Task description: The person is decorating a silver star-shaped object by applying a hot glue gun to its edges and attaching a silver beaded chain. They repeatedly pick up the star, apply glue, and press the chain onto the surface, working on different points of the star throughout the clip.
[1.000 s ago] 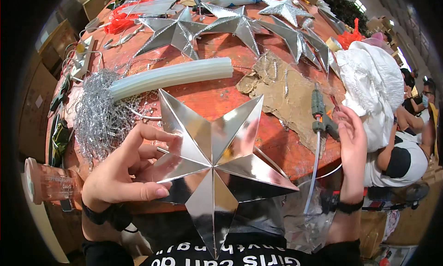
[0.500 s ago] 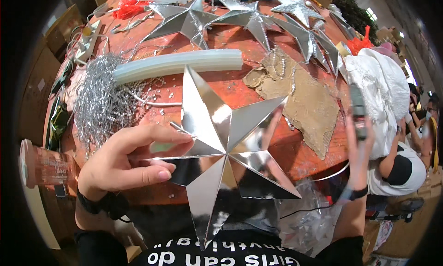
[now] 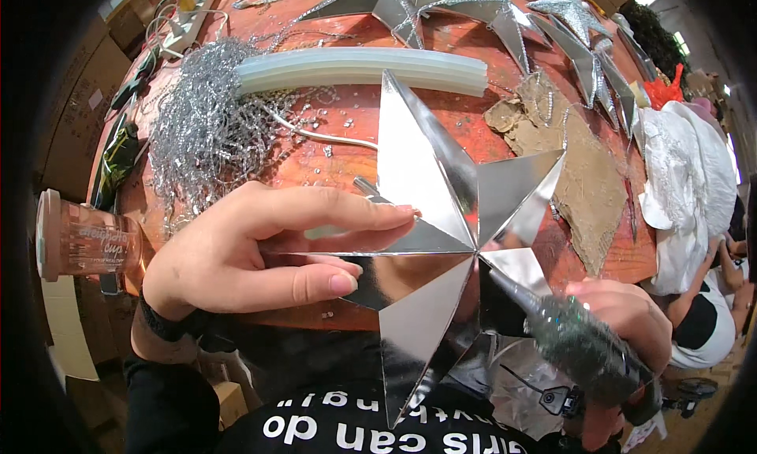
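The left hand (image 3: 252,257) pinches the left point of the silver star (image 3: 441,241) above the table (image 3: 355,131) edge, while the right hand (image 3: 623,328) grips a glue gun (image 3: 568,340) at the star's centre.

Round red-orange worktop (image 3: 347,123), cluttered. Bundle of pale translucent glue sticks (image 3: 359,68) lies across it, one end touching a heap of silver tinsel (image 3: 201,135). Finished silver stars (image 3: 441,5) along the far edge. Scrap of brown burlap (image 3: 587,182) at right, white cloth (image 3: 682,186) past it on the rim. Clear plastic cup (image 3: 83,237) on its side off the left edge. White power strip (image 3: 189,16) far left.
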Tool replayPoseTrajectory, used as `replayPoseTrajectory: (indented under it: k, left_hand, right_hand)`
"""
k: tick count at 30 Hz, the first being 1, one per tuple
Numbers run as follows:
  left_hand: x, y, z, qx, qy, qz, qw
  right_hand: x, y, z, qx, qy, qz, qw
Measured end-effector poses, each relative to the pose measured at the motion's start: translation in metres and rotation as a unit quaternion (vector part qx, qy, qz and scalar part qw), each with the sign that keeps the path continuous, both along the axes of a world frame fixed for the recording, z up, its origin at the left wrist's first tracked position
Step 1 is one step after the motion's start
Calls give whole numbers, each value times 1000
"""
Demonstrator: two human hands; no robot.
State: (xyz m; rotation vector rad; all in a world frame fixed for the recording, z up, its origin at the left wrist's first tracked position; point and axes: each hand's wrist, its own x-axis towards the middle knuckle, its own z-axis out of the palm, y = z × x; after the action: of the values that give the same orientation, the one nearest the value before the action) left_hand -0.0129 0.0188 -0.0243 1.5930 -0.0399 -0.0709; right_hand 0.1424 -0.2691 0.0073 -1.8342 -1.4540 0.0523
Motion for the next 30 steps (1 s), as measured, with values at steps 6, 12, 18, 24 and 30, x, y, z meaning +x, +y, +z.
replayPoseTrajectory:
  k: [6, 12, 18, 24, 30]
  left_hand:
    - [-1, 1, 0, -32, 4, -3, 999]
    - [-1, -1, 4, -52, 37, 1, 998]
    - [-2, 1, 2, -45, 25, -12, 999]
    - [2, 3, 3, -37, 20, -22, 999]
    - [-2, 2, -2, -25, 18, -12, 999]
  right_hand:
    - [10, -10, 0, -27, 12, 47, 998]
    - [0, 1, 0, -22, -3, -48, 999]
    - [-1, 1, 2, -52, -3, -76, 996]
    - [2, -2, 14, -117, 62, -12, 991]
    - [18, -7, 15, -147, -65, 153, 975]
